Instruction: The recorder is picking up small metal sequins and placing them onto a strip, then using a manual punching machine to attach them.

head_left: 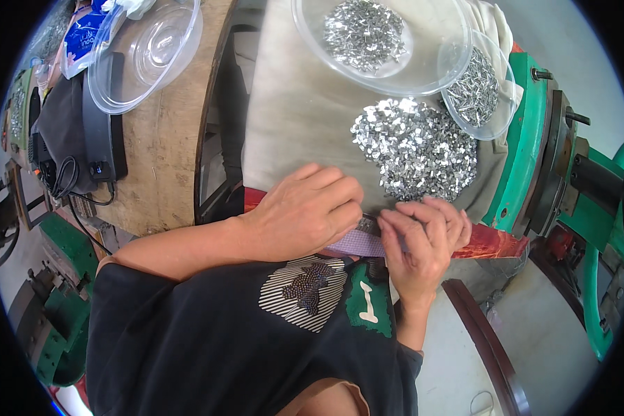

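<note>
My left hand (pixel 308 209) is curled closed at the near edge of the cloth, knuckles up; its fingertips are turned under, so anything in them is hidden. Close by on the right, my right hand (pixel 423 239) has bent fingers, with thumb and forefinger tips nearly together; I cannot make out what is between them. A small dark, shiny piece (pixel 367 223) shows in the gap between both hands. Just beyond the right fingers lies a loose heap of small silvery metal pieces (pixel 419 149) on the beige cloth (pixel 305 104). Below the hands runs a light purple woven band (pixel 357 243).
A large clear plastic bowl (pixel 423 83) with metal pieces stands at the back, a smaller clear tub (pixel 509 111) of metal pieces beside it. Green machinery (pixel 516 149) borders the right. On the left, a wooden table (pixel 163 145) bears another clear bowl (pixel 107 100) and a black cable (pixel 66 187).
</note>
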`<state>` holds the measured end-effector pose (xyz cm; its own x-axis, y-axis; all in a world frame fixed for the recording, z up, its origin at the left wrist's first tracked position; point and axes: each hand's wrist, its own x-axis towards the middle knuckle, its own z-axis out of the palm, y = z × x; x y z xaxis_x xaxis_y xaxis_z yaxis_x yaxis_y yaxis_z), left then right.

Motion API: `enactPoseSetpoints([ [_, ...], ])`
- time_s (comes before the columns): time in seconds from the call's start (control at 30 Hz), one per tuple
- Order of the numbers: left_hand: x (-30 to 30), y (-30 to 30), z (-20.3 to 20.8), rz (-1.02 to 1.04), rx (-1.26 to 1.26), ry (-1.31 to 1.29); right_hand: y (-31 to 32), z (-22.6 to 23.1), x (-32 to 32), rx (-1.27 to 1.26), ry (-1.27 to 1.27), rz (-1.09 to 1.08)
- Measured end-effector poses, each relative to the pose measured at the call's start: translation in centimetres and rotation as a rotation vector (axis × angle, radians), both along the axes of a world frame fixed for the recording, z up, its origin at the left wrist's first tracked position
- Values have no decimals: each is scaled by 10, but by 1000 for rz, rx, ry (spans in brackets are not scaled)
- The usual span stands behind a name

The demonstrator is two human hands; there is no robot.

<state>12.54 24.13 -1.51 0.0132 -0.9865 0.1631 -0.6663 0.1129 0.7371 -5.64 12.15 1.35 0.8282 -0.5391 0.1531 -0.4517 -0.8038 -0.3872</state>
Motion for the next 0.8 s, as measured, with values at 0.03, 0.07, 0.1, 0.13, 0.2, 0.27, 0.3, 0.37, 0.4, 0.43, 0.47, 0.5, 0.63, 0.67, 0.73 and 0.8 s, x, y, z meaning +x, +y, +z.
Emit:
enactPoseSetpoints([
  [0.03,0,0,0,5,13,-6,-2,-2,3,-24,-5,-30],
  [0.07,0,0,0,1,-2,-4,-5,-4,6,-63,-1,-23],
  [0.1,0,1,0,-12,3,-14,-6,-6,10,-68,-12,-14],
  [0.13,1,1,0,-20,21,-25,-7,-9,14,-99,-7,-6],
  [0.2,1,3,2,-15,17,-12,-10,-12,20,-151,47,16],
  [0.27,2,4,3,-5,24,-1,-12,-11,23,-146,28,35],
  [0.3,3,6,3,7,32,-14,-12,-11,24,-125,59,41],
  [0.37,6,8,4,18,41,-27,-12,-11,26,-145,25,45],
  [0.4,8,9,5,7,48,-45,-13,-11,26,-153,32,33],
  [0.43,9,10,5,3,68,-62,-12,-12,26,-158,14,44],
  [0.47,10,11,5,0,59,-65,-12,-11,26,-190,23,39],
  [0.5,11,11,6,-2,52,-73,-11,-11,26,-224,49,31],
  [0.63,19,15,10,38,54,-101,-11,-9,23,-172,62,68],
  [0.67,22,16,11,33,44,-105,-10,-9,24,-168,48,54],
  [0.73,28,21,13,69,92,-51,-9,-11,24,-160,32,42],
  [0.8,35,25,13,89,83,-15,-8,-11,24,-161,62,34],
])
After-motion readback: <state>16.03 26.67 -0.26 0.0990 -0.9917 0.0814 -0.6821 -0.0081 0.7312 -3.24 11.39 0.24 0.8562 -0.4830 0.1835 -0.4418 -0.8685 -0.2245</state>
